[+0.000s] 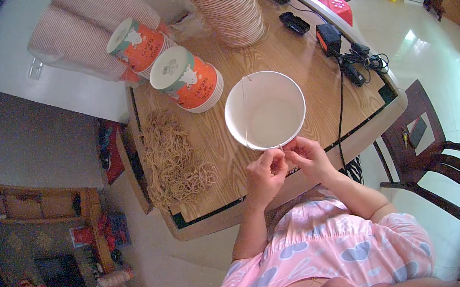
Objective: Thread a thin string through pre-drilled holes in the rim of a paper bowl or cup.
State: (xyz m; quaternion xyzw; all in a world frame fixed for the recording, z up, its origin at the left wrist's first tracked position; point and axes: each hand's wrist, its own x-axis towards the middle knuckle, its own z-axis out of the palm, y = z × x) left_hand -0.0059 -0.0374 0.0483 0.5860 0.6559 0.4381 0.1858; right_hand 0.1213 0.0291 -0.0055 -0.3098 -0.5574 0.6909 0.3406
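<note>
While the white paper bucket (pixel 275 118) stands on the wood-grain bench (pixel 306 105) with its mouth toward the viewer, both hands are located at its near rim; clock positions below are referenced to the bucket's centre. A thin cord (pixel 245 107) runs across the mouth from about 11 o'clock to 7 o'clock. The left hand (pixel 266 176) and the right hand (pixel 309 159) meet at 6 o'clock, thumbs and fingers bent inward and tips nearly touching. Whether the fingers are clamped on the rim, on a cord end or on nothing cannot be told at this size.

A tangled heap of tan twine (pixel 171 156) lies at 8 o'clock. At 10 o'clock, a short inverted stack of orange-and-green buckets (pixel 197 84) is nearest, with a second inverted stack (pixel 135 49) behind it and bagged stacks (pixel 77 42) beyond. A tall stack (pixel 228 14) occupies 12 o'clock. At 1 o'clock is a black tray (pixel 294 23); at 2 o'clock, a black cable bundle (pixel 366 62). A dark wooden chair (pixel 398 134) is at 3 to 4 o'clock, off the bench.
</note>
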